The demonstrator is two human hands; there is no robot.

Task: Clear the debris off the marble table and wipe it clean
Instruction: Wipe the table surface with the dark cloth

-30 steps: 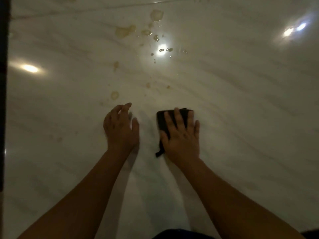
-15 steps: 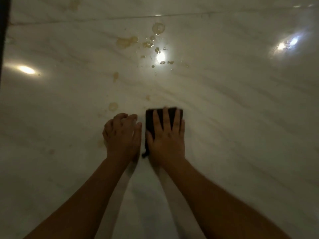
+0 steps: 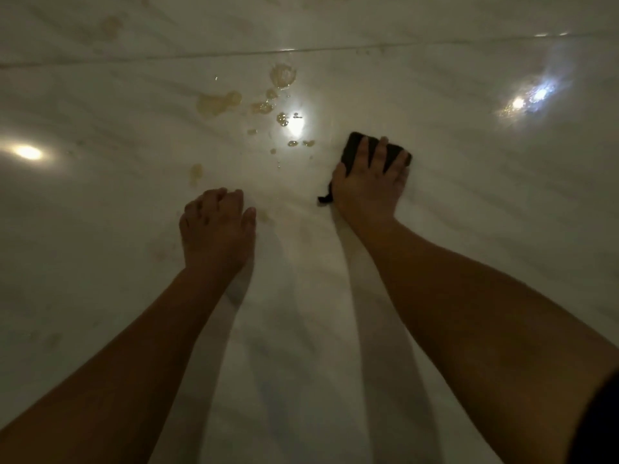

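Note:
A glossy pale marble table (image 3: 469, 229) fills the view. My right hand (image 3: 370, 185) presses flat on a folded dark cloth (image 3: 351, 150), fingers spread straight over it, just right of the spill. Yellowish wet stains and droplets (image 3: 217, 103) spread across the table beyond my hands, with a larger blot (image 3: 283, 75) farther back and a small spot (image 3: 196, 170) to the left. My left hand (image 3: 216, 226) rests on the marble with its fingers curled under, holding nothing.
A seam line (image 3: 167, 56) runs across the marble near the far side. Bright lamp reflections (image 3: 28, 152) glare on the left, centre and right of the surface. Faint smears (image 3: 110, 26) lie past the seam.
My right hand has slid the cloth forward and to the right, away from the left hand. The left hand stays put with its fingers curled.

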